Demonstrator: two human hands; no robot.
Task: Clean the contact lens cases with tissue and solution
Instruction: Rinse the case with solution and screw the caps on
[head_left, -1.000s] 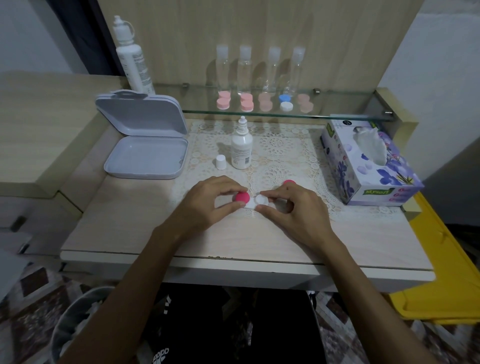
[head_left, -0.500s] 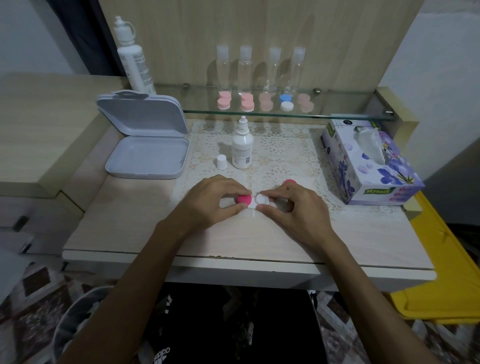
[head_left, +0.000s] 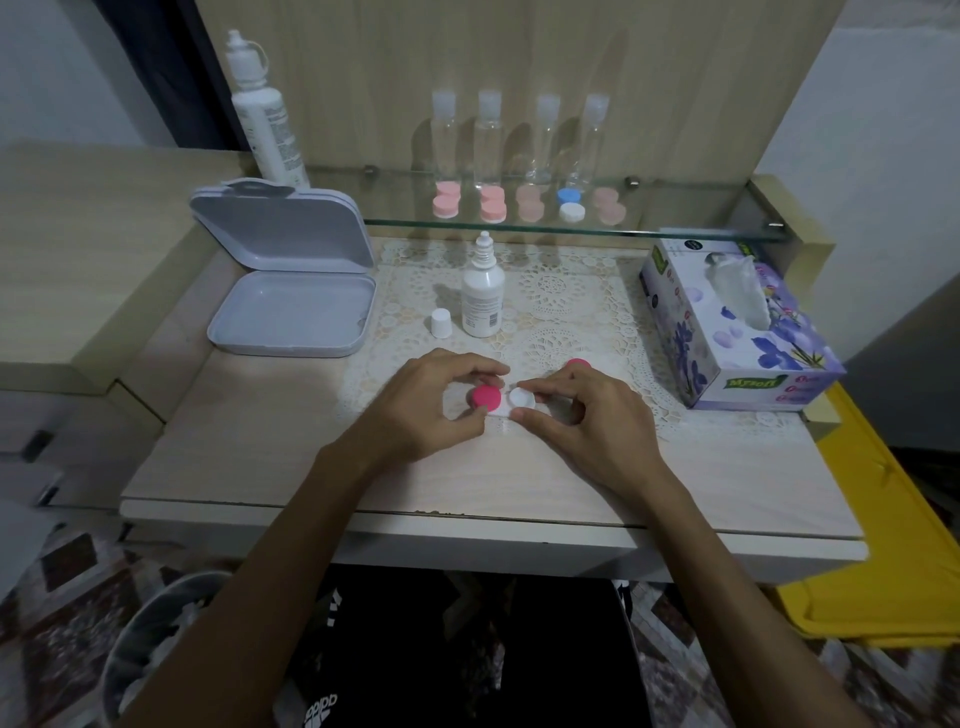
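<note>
— Left hand (head_left: 426, 410): status?
— Pinching the pink cap (head_left: 486, 397) on the contact lens case (head_left: 506, 404), thumb and fingers curled round it.
— Right hand (head_left: 587, 421)?
— Pinching the case's uncapped white well (head_left: 521, 398); the case sits between both hands on the table (head_left: 249, 457).
— Surroundings?
— Loose pink cap (head_left: 577, 364) just beyond the right knuckles. Solution bottle (head_left: 483, 296) and its white cap (head_left: 441, 322) beyond the left hand. Tissue box (head_left: 727, 327) off to the right.

Almost no change: left hand (head_left: 431, 402) thumb and fingers turned slightly on pink cap (head_left: 486, 397); right hand (head_left: 582, 413) steady on white case (head_left: 521, 399)
</note>
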